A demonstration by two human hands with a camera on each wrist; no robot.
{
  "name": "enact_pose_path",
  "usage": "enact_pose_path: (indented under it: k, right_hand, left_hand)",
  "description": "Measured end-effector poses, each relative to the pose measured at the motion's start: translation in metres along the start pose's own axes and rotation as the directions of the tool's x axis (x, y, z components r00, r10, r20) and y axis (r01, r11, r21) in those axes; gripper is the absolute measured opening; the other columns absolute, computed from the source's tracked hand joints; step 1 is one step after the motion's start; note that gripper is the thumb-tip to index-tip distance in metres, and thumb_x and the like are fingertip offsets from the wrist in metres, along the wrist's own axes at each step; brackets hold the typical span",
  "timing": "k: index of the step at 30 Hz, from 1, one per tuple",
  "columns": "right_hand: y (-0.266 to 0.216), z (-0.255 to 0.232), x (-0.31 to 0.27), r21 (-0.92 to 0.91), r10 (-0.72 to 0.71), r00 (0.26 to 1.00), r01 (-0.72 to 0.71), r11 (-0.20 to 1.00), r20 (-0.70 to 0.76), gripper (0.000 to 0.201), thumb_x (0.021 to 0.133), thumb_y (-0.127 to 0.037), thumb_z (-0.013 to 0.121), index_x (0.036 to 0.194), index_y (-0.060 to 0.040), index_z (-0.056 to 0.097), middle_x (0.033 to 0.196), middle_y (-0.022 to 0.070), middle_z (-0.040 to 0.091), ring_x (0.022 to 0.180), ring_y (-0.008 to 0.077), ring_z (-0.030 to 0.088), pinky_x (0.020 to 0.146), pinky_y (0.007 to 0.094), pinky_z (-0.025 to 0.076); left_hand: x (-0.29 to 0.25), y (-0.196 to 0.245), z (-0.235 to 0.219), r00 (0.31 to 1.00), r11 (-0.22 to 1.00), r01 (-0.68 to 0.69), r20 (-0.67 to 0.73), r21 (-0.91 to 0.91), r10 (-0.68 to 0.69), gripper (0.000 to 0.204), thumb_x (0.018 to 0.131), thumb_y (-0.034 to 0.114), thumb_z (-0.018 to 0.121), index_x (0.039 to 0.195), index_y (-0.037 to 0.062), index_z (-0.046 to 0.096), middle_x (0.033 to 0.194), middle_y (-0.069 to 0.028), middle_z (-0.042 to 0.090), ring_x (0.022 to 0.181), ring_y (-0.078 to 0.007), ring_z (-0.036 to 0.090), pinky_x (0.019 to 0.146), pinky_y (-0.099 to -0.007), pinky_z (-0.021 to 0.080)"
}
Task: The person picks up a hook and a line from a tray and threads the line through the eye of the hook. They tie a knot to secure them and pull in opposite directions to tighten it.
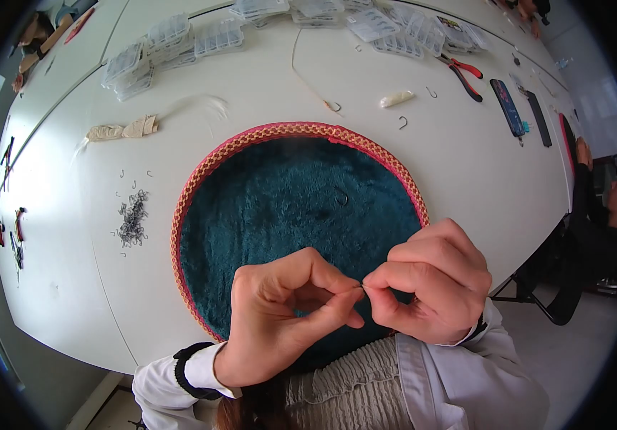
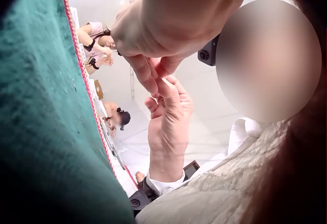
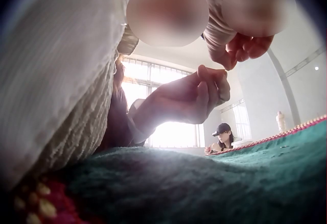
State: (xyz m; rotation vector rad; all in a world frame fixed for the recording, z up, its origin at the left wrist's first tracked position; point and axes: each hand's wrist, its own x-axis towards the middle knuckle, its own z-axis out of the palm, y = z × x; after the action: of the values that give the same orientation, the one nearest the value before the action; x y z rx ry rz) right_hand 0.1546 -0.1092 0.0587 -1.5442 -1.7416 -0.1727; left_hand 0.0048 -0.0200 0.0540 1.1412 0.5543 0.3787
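Over the near part of a teal plush mat [image 1: 273, 186] with a braided red-and-gold rim, both hands meet at their fingertips. My left hand [image 1: 269, 308] pinches with thumb and forefinger, and my right hand [image 1: 441, 287] pinches right against it. Between the fingertips shows a tiny thin sliver; I cannot tell what it is, as the fingers cover most of it. The wrist views show the left hand [image 2: 184, 25] and right hand [image 2: 171, 127] raised tip to tip above the plush. A dark fish hook [image 1: 341, 197] lies on the mat beyond the hands.
Left of the mat is a pile of small hooks [image 1: 133, 221], with a wrapped fibre bundle [image 1: 122, 129] behind it. Clear plastic boxes [image 1: 219, 37] line the back. A hook with cord [image 1: 333, 107], a white roll [image 1: 397, 99], pliers [image 1: 462, 75] and a phone [image 1: 507, 107] lie farther right.
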Motion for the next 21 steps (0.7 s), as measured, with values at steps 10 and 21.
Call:
enact_pose_path:
  k: [10,21]
  right_hand:
    - [0.009,-0.003,-0.001,0.517,0.47,0.629,-0.777,0.359,0.619,0.005,0.068,-0.002,0.064,0.071,-0.005,0.06,0.067,-0.0011,0.056,0.06,0.0055,0.049,0.051,0.0193,0.037]
    - [0.011,-0.004,0.002,0.559,0.44,0.477,-0.826,-0.07,0.76,0.01,0.074,-0.007,0.067,0.079,-0.0007,0.063,0.073,-0.0009,0.059,0.069,0.0023,0.051,0.058,0.0164,0.041]
  left_hand:
    - [0.013,0.006,-0.018,0.688,0.235,-0.694,0.53,0.68,0.496,0.015,0.061,-0.001,0.069,0.071,0.002,0.059,0.08,-0.0087,0.064,0.06,-0.0177,0.063,0.048,-0.0238,0.051]
    - [0.009,0.005,-0.016,0.885,0.674,-0.454,0.213,0.583,0.413,0.012,0.065,-0.006,0.067,0.072,-0.0012,0.058,0.073,-0.0107,0.064,0.059,-0.0158,0.064,0.052,-0.0222,0.051]
